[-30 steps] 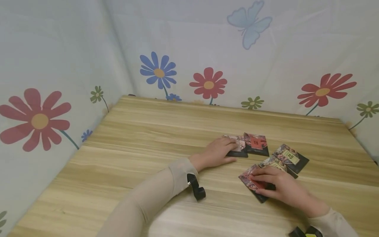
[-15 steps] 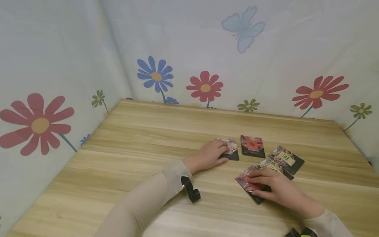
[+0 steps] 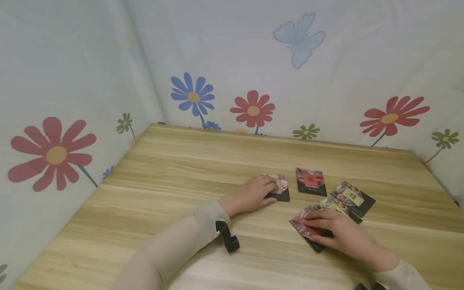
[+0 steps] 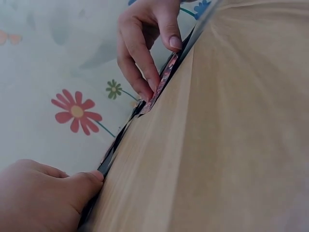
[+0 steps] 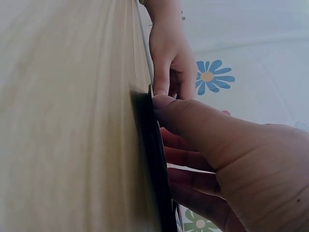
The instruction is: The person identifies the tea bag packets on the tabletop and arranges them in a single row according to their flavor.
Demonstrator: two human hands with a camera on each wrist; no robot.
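Flat printed packets with black lower ends lie on the table. My left hand [image 3: 250, 194] rests with its fingers laid over a packet with a pale pink label [image 3: 284, 195], its thumb by the near edge. Closer to me, my right hand [image 3: 346, 233] holds a red-labelled packet [image 3: 299, 222], fingertips on its face and thumb at the near side. In the right wrist view, that thumb [image 5: 166, 102] sits on the dark packet edge [image 5: 153, 150]. My right fingers hide part of the label, and my left fingers cover the left part of theirs.
Another red-labelled packet [image 3: 311, 182] lies between the hands, farther back. Two yellow-labelled packets [image 3: 354, 198] overlap beyond my right hand. The wood-grain table [image 3: 203, 161] ends at a flowered curtain [image 3: 232, 48]. A black strap [image 3: 228, 237] hangs from my left cuff.
My left hand has slid the pale pink-labelled packet left, opening a gap to the red-labelled one beside it. My right hand stays on its packet. The head view has shifted slightly.
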